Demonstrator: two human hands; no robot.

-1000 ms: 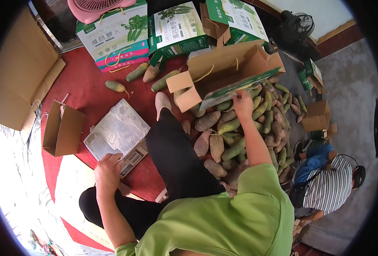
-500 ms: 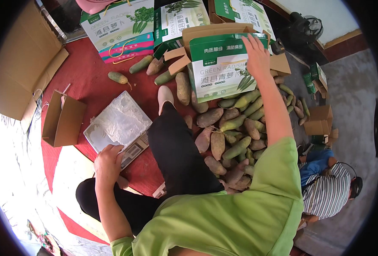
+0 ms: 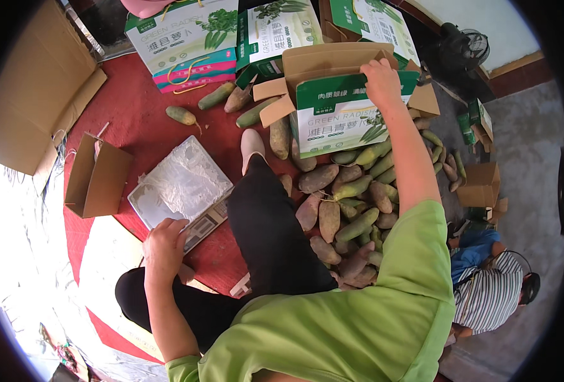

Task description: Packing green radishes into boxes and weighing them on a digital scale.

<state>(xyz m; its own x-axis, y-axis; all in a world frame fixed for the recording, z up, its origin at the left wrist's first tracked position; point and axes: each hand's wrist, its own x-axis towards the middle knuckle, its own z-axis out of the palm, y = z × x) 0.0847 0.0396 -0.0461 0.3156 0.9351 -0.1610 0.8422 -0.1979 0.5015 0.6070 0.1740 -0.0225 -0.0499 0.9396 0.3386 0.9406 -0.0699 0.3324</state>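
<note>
My right hand [image 3: 382, 81] is closed over the upper edge of a green and white radish carton [image 3: 341, 130], whose brown end flaps stand out at both sides. The carton stands tilted at the far edge of a heap of radishes [image 3: 357, 224], and its top is open. My left hand [image 3: 163, 247] hovers by the near edge of a flat scale [image 3: 181, 181] with a crumpled plastic cover. Its thumb and index finger are apart, nothing shows between them, and the other fingers are partly hidden.
More printed cartons [image 3: 183, 35] stand along the back. A narrow brown box [image 3: 107, 181] sits left of the scale, and loose radishes [image 3: 181, 116] lie on the red mat [image 3: 135, 86]. A person in a striped shirt [image 3: 488, 293] bends at the right. A black fan [image 3: 466, 48] stands far right.
The carton's printed front panel has tipped, and more of its brown inside shows. My right fingers, earlier stretched over the edge, are now curled on it. My left hand has barely moved.
</note>
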